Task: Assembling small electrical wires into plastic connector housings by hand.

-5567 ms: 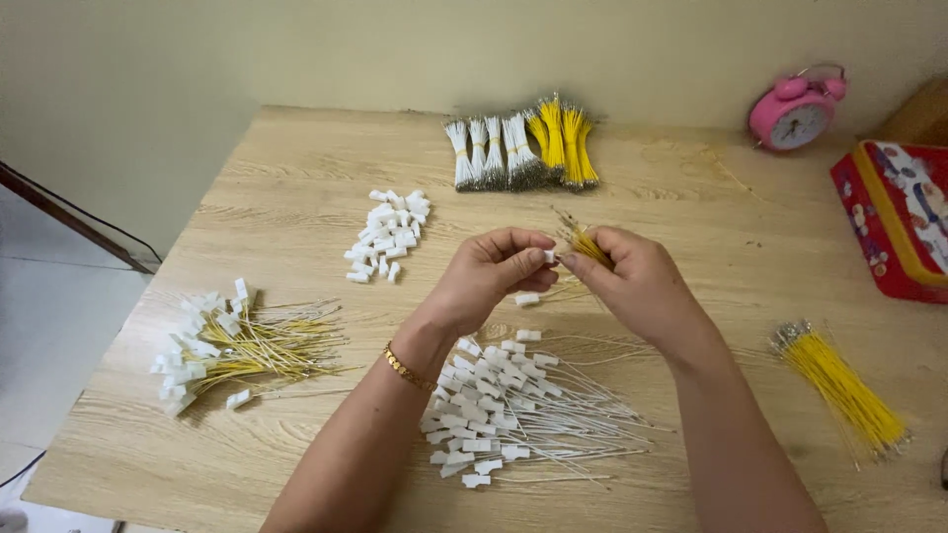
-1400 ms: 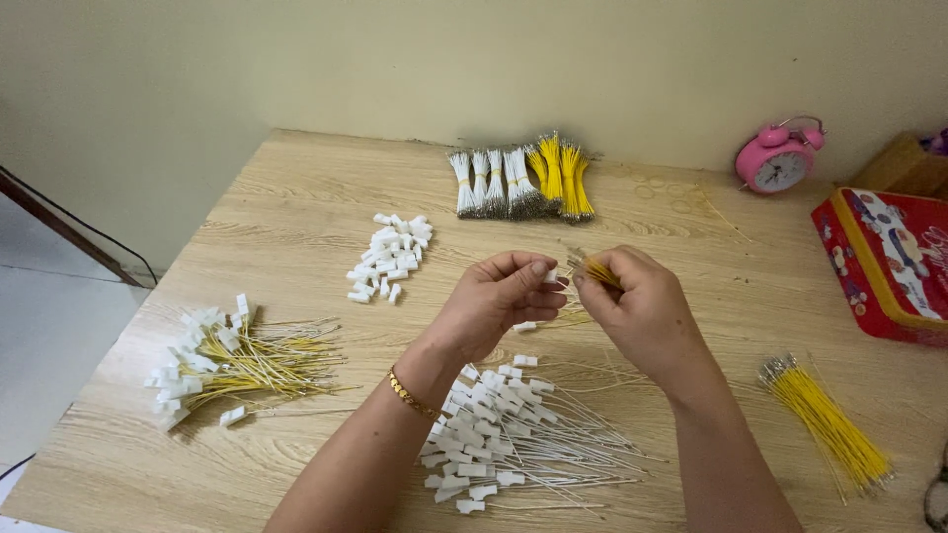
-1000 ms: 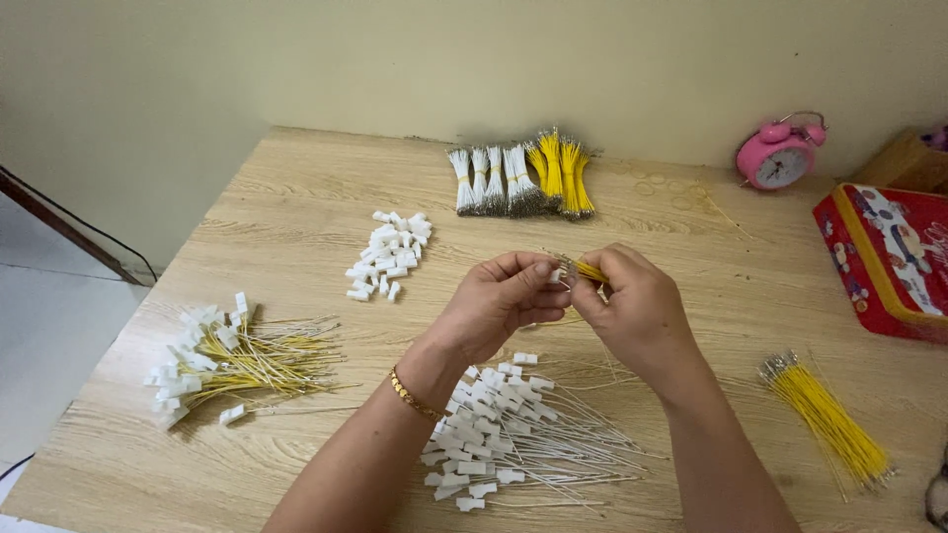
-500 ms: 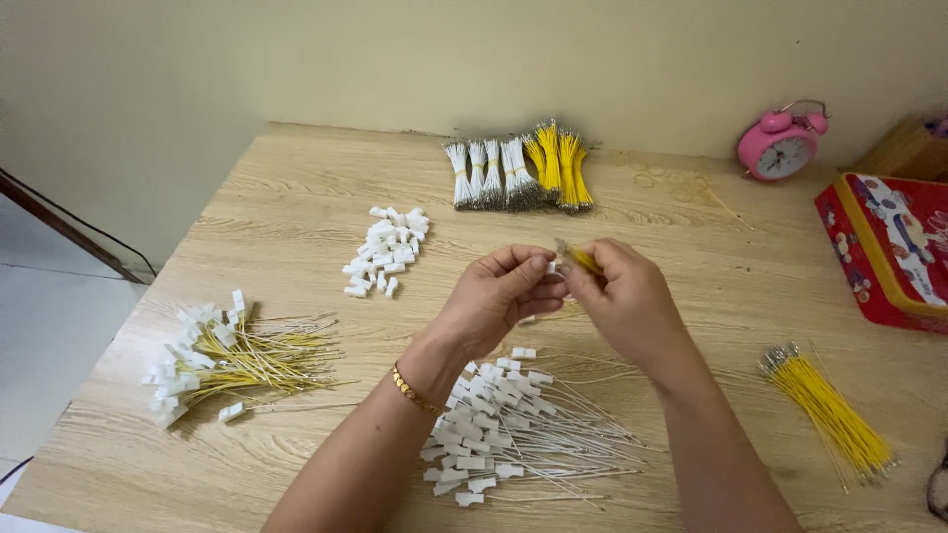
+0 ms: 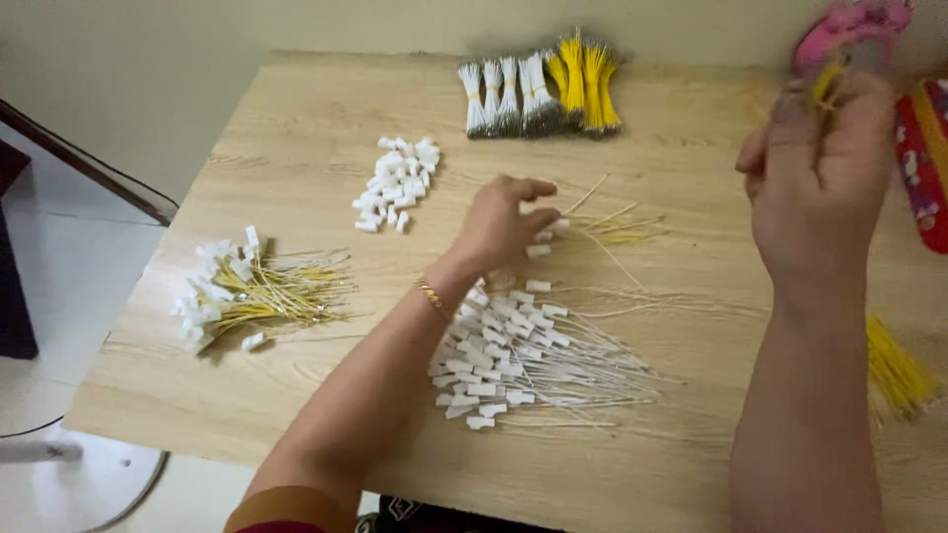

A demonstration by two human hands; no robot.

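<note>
- The left hand (image 5: 501, 223) lies low over the middle of the wooden table (image 5: 296, 138), fingers loosely curled, the tips pinching a white connector (image 5: 553, 226) on a thin yellow wire (image 5: 617, 229).
- That wire lies flat on the table, running toward 3 o'clock from the fingertips.
- The right hand (image 5: 820, 178) is raised at 2 o'clock, blurred, its fingers closed around a few short yellow wires (image 5: 826, 81) that stick up above them.
- A heap of white-capped wires (image 5: 523, 360) lies at 6 o'clock from the left hand.
- Loose white connectors (image 5: 397, 184) sit at 10 o'clock.
- A yellow-wire heap (image 5: 259, 288) lies at 9 o'clock, near the table's edge.
- Bundled wires (image 5: 538, 87) lie at 12 o'clock.
</note>
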